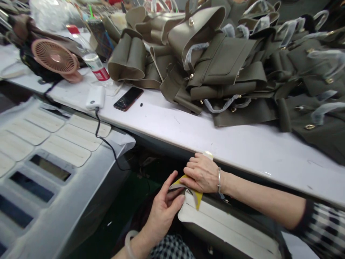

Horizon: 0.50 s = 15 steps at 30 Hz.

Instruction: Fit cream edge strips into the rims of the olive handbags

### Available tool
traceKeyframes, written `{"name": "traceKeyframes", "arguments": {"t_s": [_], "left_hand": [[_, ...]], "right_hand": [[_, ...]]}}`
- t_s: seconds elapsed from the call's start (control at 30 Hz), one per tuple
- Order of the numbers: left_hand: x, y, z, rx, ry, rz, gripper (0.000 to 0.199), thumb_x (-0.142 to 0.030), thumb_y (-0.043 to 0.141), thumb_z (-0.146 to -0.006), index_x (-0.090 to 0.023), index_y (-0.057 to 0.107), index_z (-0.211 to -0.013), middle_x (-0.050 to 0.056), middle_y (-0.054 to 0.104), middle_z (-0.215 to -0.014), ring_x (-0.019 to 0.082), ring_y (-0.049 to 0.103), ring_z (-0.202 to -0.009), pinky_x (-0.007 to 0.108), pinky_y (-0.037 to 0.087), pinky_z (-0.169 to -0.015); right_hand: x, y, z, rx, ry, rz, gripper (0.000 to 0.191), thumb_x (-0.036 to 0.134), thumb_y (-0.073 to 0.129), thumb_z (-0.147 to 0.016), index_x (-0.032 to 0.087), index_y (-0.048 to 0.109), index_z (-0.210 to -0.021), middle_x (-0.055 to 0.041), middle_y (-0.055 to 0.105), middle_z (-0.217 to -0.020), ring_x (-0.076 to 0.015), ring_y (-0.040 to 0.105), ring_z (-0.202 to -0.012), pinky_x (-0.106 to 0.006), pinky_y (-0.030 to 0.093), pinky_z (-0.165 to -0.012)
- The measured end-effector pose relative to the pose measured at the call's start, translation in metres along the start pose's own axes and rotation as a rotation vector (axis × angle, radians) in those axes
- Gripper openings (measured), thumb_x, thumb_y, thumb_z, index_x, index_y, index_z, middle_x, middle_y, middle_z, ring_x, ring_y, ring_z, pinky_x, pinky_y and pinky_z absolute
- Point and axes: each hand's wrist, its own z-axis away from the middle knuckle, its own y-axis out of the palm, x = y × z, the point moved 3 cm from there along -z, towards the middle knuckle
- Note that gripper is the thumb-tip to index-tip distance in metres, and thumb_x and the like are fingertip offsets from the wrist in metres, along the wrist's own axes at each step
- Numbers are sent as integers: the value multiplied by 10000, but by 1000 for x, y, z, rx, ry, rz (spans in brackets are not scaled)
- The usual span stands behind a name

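Low in the middle of the head view, a dark olive bag piece with a long white panel (pixel 215 219) lies across the lap. My left hand (pixel 164 207) is at the panel's left end, thumb and fingers closed around its edge and a curved flap. Just above that end, my right hand (pixel 201 173) is closed with its fingers curled over a yellow sheet (pixel 198 199). The sheet shows below the fingers, against the curved flap. A pale item (pixel 208 155) pokes out above the right knuckles; what it is cannot be made out.
On the white table (pixel 172 126) are piled olive bag pieces (pixel 226 61), a phone (pixel 128 98), a white power bank (pixel 95 97) with a black cable, a bottle (pixel 98 68) and a pink fan (pixel 55 57). Cream panels (pixel 66 149) lie on a grey surface at left.
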Motion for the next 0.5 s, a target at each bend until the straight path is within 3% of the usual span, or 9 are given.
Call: {"name": "traceKeyframes", "arguments": {"t_s": [0.13,0.27,0.5], "left_hand": [[1,-1,2,-37,26,-63,583,-314,719,-844,-258,527,-1391,88,467,-1511,277,613,-1199,357,521,-1002],[3,-3,4,-63,14,-133,541,-324,703,-857,-221,558,-1368,92,628,-1353,256,647,-1148,347,526,-999],[1,-7,7,-83,90,-380,432,-336,669,-884,-219,630,-1298,63,699,-1245,219,684,-1070,284,563,-921]], "right_hand": [[1,-1,-4,-22,-57,-9,482,481,370,-1008,186,558,-676,-30,579,-628,-148,443,-607,-365,217,-666],[3,-2,-4,-49,-96,-21,472,450,365,-1013,186,552,-669,-28,570,-612,-151,430,-596,-364,209,-655],[4,0,1,-54,-105,-21,454,458,378,-1006,196,535,-670,-23,557,-613,-167,436,-610,-368,209,-654]]}}
